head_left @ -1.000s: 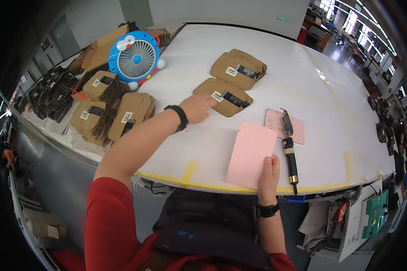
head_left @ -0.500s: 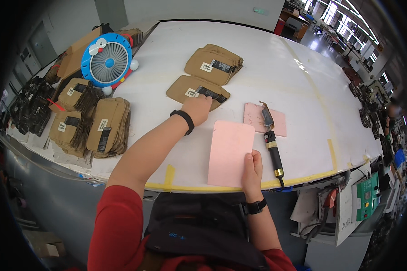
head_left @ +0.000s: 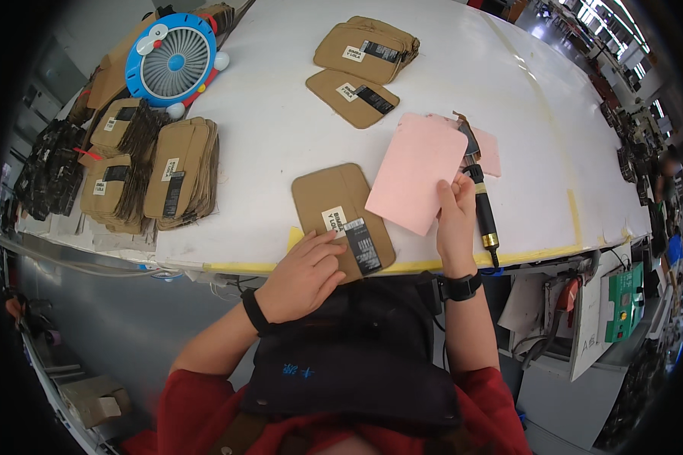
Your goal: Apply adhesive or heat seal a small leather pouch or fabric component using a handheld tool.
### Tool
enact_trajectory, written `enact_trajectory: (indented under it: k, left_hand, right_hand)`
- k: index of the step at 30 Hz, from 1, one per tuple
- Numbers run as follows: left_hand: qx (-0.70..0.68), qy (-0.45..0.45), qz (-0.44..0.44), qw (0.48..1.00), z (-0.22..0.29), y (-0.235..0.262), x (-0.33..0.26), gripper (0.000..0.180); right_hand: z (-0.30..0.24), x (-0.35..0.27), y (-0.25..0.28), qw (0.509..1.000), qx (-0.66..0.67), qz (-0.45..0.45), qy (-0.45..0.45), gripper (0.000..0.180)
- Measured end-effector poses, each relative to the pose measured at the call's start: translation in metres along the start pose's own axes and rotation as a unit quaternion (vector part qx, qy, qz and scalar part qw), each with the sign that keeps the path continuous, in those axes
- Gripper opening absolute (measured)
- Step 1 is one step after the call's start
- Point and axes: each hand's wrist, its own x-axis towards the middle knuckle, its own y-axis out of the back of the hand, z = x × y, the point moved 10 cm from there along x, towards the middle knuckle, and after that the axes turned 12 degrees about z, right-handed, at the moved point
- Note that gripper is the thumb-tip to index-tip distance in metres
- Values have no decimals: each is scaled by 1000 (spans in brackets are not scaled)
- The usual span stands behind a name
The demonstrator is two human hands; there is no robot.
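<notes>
A flat tan piece [head_left: 325, 189] with rounded corners, a white label and a black printed label lies at the table's near edge, its lower end reaching past it. My left hand [head_left: 297, 278] is closed over its lower left corner, fingers on top; what the thumb grips is hard to see. My right hand [head_left: 457, 216] holds a pink rounded sheet [head_left: 417, 171] by its right edge, thumb on top, tilted above the table. Just right of that hand lies a black-handled hand tool [head_left: 483, 212] with a metal head, on a second pink sheet [head_left: 490, 153], partly hidden.
Another tan piece [head_left: 350, 100] and a tan stack [head_left: 364, 49] lie farther back. Several tan stacks [head_left: 178, 171] stand at left, near a blue round fan [head_left: 176, 62] and a dark heap [head_left: 49, 171]. A green box [head_left: 624, 302] is below the table's right side.
My left hand has come back from the far tan pieces to the near edge, where a tan piece now lies. My right hand has lifted the pink sheet and turned it rightward. The view has tilted down.
</notes>
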Motion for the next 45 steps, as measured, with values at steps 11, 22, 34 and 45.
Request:
enact_trajectory:
  k: [11, 22, 34, 45]
  left_hand:
    - [102, 129, 67, 984, -22, -11, -11, 77]
    - [49, 149, 94, 983, -28, -38, 31, 80]
    - [-32, 121, 103, 987, -19, -16, 37, 68]
    - [-659, -265, 130, 692, 152, 138, 4, 37]
  right_hand:
    - [10, -25, -18, 984, -162, -70, -8, 21]
    - [2, -34, -21, 924, -351, -69, 133, 30]
    - [-44, -59, -40, 756, -508, -63, 407, 40]
    - [-51, -22, 62, 755, -593, 6, 279, 45]
